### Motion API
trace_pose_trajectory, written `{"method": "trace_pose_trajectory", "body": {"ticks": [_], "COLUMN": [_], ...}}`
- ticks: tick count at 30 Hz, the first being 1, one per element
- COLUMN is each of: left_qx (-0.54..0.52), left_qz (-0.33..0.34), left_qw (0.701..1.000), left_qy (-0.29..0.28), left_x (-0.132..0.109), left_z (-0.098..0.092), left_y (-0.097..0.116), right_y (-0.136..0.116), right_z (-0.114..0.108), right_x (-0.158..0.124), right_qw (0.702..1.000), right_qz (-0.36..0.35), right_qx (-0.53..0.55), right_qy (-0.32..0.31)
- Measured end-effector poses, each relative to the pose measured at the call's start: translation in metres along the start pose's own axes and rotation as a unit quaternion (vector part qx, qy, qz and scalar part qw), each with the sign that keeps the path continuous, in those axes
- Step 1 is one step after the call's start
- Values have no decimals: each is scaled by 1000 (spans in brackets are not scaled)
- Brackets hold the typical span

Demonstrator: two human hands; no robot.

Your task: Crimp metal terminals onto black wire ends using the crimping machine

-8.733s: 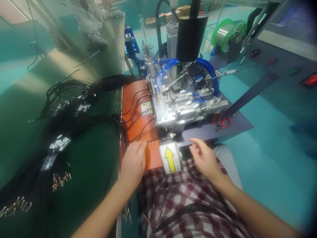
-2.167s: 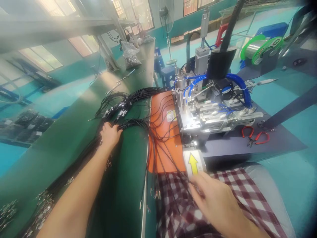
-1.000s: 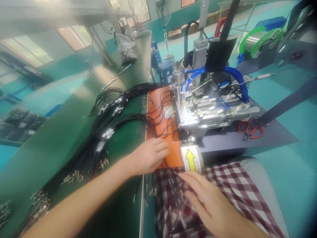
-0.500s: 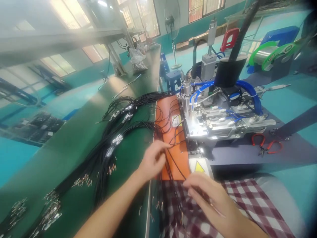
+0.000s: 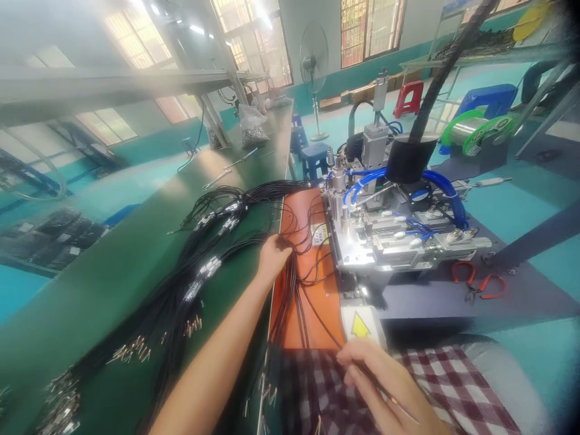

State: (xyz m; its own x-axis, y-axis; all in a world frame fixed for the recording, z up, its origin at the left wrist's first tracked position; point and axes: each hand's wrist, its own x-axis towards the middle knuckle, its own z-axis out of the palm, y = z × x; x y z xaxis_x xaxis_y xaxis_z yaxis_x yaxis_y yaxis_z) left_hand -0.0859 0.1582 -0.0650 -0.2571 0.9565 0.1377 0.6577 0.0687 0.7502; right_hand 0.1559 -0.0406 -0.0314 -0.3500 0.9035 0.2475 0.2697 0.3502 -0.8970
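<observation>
My left hand is closed round black cables where they cross the left edge of the orange board. Near the board's front edge, my right hand pinches a single thin black cable between thumb and fingers. Long bundles of black cables with shiny metal ends lie on the green table to the left. Several loose cables loop over the board toward the metal machine at the right. Bare copper ends hang below the board's near edge.
Red-handled pliers lie on the grey machine table. A green wire spool stands behind the machine. On the far green table are a bag of small parts and thin tools. A checked cloth covers the lap.
My left hand has moved up and left, from over the orange board to the cables at its left edge, and closed round them. My right hand still pinches its cable. The view has tilted up slightly.
</observation>
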Motion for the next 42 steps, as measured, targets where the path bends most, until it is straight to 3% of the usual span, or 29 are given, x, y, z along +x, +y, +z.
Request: {"method": "trace_pose_trajectory", "body": {"ticks": [4,7,9,12,14,15,19,23,27,32,38,42], "left_qx": [40,78,86,46,-7,-20,-35,-27,-30,-165,-281,-316], "left_qz": [21,55,94,177,240,234,194,175,158,36,-141,-178], "left_qw": [998,994,987,955,884,870,878,891,892,902,862,843], "left_qy": [-32,-59,-95,-232,-401,-433,-437,-419,-421,-397,-397,-398], "left_x": [2,-15,-43,-99,-130,-141,-154,-150,-152,-148,-135,-134], "left_z": [-15,-37,-47,-48,-41,-36,-15,-4,-2,11,22,21], "left_y": [14,35,55,85,97,99,90,80,90,111,108,101], "right_y": [12,20,21,18,17,18,23,25,25,23,33,40], "right_z": [7,11,12,6,-2,-8,-32,-48,-51,-51,-53,-48], "right_x": [-3,-8,-9,-4,0,1,-4,-8,2,19,30,31], "right_qw": [999,994,980,953,941,941,952,954,946,951,952,961], "right_qz": [-17,62,125,193,215,210,224,227,240,233,230,195], "right_qx": [11,71,124,192,229,238,187,135,129,114,119,56], "right_qy": [34,59,94,132,125,122,98,144,177,166,164,186]}}
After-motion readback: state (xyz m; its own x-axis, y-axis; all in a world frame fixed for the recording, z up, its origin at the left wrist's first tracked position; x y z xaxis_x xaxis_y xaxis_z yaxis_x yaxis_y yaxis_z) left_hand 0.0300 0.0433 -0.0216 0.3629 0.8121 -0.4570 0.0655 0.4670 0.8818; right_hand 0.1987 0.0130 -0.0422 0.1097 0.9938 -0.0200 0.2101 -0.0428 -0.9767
